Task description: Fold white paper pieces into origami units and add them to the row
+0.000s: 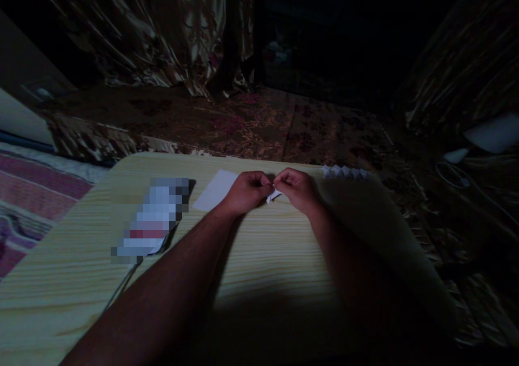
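Both hands meet over the far half of a pale wooden table (259, 258). Between their fingertips is a small piece of folded white paper (274, 195), its pointed lower edge showing below the fingers. My left hand (252, 191) is closed, thumb and fingers pinching the paper from the left. My right hand (298, 187) pinches it from the right, fingers curled. The upper part of the folded paper is hidden by the fingers. Just left of my left hand, a flat white sheet of paper (214, 189) lies on the table, partly behind that hand.
A blurred-out, phone-like device (156, 214) with a cable (119, 287) lies on the left. Several small folded white paper pieces (344, 172) stand in a row at the far right edge. Beyond are a patterned cloth (251, 120), curtains (194, 31) and a white lamp-like object (492, 133).
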`<control>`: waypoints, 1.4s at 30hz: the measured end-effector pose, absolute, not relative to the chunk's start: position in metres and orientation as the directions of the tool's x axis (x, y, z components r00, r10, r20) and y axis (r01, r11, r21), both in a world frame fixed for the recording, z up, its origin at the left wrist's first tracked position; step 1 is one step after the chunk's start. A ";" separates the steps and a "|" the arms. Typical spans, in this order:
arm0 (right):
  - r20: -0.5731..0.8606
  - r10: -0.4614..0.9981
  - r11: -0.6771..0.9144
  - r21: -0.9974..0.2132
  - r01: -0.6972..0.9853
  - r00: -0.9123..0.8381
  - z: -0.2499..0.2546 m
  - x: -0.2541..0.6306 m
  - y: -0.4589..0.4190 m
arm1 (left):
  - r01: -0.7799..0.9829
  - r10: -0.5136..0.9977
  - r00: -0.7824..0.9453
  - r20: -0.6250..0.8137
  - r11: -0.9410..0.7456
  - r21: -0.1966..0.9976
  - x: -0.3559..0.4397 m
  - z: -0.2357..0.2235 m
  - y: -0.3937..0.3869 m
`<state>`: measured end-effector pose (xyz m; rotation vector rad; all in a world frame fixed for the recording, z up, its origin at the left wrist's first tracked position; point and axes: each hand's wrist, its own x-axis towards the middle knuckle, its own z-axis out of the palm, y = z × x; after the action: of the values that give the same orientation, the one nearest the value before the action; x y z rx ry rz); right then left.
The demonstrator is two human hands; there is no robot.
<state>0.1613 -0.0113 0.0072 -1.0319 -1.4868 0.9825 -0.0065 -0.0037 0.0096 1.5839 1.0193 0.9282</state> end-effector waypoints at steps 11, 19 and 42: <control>0.181 0.983 0.181 -0.983 0.004 -0.043 0.014 0.161 -0.012 | -0.049 0.951 0.287 0.118 -0.109 0.993 0.000 0.015 -0.007; 0.246 0.969 0.246 -0.969 -0.020 -0.005 0.008 0.165 -0.010 | -0.135 0.963 0.268 0.021 0.016 0.991 -0.006 0.017 -0.003; 0.194 0.978 0.187 -0.978 -0.091 -0.075 0.009 0.166 -0.011 | -0.224 0.931 0.364 0.001 0.087 0.971 -0.010 0.023 -0.005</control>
<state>0.1657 -0.0112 0.0094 -0.9662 -1.2927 1.1639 -0.0099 -0.0046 0.0227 1.1563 0.7887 1.0092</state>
